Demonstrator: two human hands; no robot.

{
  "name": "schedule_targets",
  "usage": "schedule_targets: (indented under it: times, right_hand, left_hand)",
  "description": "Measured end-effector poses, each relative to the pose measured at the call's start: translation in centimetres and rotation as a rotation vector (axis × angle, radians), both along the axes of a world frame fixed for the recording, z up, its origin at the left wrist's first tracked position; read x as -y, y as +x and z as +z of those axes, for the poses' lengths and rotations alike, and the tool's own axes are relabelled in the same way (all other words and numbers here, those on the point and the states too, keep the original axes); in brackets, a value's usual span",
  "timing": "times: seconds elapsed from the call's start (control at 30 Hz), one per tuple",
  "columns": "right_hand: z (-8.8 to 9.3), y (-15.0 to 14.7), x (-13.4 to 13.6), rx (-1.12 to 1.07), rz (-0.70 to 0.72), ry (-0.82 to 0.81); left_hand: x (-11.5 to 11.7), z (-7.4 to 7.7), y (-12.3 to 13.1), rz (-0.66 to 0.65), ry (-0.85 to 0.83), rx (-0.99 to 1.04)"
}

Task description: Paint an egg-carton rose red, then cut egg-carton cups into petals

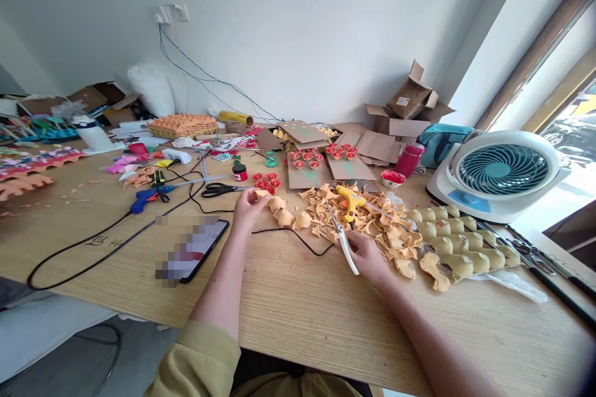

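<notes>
My left hand (250, 208) is closed in a pinch on a small peach-coloured egg-carton cup (262, 193). Beside its fingertips, more cut peach cups (285, 217) lie in a short row on the table. White-handled scissors (346, 252) are gripped in my right hand (367, 255), blades pointing away from me toward a heap of peach carton scraps (321, 211). A yellow glue gun (350, 203) rests on that heap, just beyond the scissors. Red paper-pulp flowers (266, 182) sit behind my left hand.
A phone (205, 251) lies left of my left forearm. Black-handled scissors (221, 190), a red paint jar (239, 173) and a blue glue gun (142, 200) with its cable are farther left. An egg tray (459, 248) and a fan (503, 173) stand right; cardboard with red flowers (305, 177) lies behind.
</notes>
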State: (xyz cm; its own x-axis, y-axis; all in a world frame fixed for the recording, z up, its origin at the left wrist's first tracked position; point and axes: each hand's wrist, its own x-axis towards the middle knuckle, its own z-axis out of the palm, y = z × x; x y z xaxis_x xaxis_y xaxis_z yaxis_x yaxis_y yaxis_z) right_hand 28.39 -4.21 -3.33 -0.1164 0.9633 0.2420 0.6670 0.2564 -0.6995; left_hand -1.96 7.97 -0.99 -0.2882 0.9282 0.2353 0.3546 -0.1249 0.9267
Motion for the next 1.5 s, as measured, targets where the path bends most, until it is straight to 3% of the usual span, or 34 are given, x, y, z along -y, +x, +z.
schedule_targets:
  times: [0.1,0.33,0.67,0.87,1.03,1.17,1.33,1.5]
  right_hand:
    - [-0.1,0.1,0.0,0.006,0.004,0.006]
    - [-0.1,0.0,0.1,0.020,0.019,0.017]
    - [0.0,0.0,0.2,0.023,0.024,0.022]
    - [-0.1,0.0,0.3,0.019,0.021,0.019]
    - [0.1,0.1,0.3,0.001,0.007,0.010]
    - [0.5,0.0,0.5,-0.027,0.000,-0.001]
    - [0.5,0.1,0.5,-0.044,-0.009,-0.004]
    - [0.3,0.2,0.3,-0.019,-0.006,0.013]
  left_hand:
    - [-0.4,-0.6,-1.3,0.067,-0.054,-0.175]
    - [-0.2,-1.0,-1.8,0.057,-0.145,-0.444]
    - [-0.5,-2.4,-1.6,0.084,-0.201,-0.664]
    - [-0.1,-2.0,-1.4,0.114,-0.192,-0.725]
    - [0.7,-0.7,-0.8,0.120,-0.107,-0.734]
    - [1.2,0.1,0.6,-0.066,0.064,-0.639]
    - [1.9,-0.4,3.0,-0.366,0.148,-0.638]
    - [2.7,-1.0,4.3,-0.465,0.165,-0.755]
